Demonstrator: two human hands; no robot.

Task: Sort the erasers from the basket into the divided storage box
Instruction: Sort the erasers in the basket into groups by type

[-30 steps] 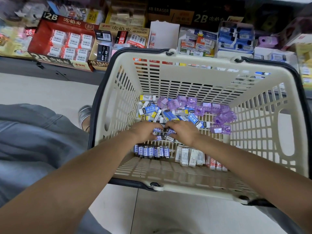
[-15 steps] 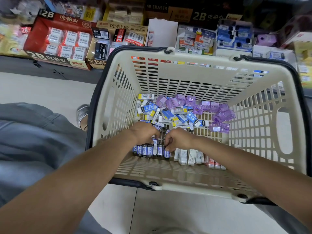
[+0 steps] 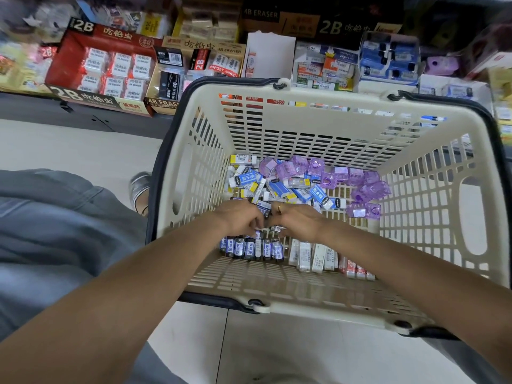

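Note:
A cream plastic basket (image 3: 327, 92) with dark handles stands on the floor before me. Loose blue-sleeved erasers (image 3: 279, 188) and clear purple eraser cases (image 3: 357, 180) are heaped at its far end. Along the near wall stands a tidy row of dark blue erasers (image 3: 250, 248), then white erasers (image 3: 313, 256) and red-and-white ones (image 3: 356, 270). My left hand (image 3: 239, 217) and my right hand (image 3: 297, 220), with a ring on one finger, are together just above the dark blue row. Each pinches small dark blue erasers; the fingertips hide how many.
Behind the basket a low shelf holds display boxes: a red 2B eraser box (image 3: 102, 67), a 4B eraser box (image 3: 177, 81), a blue-and-white box (image 3: 390, 59). My knee in grey cloth (image 3: 55, 231) is at the left, a shoe (image 3: 140, 187) beside the basket.
Both hands have drawn back from the loose heap toward the near dark blue row, and stay close together with small erasers in the fingers.

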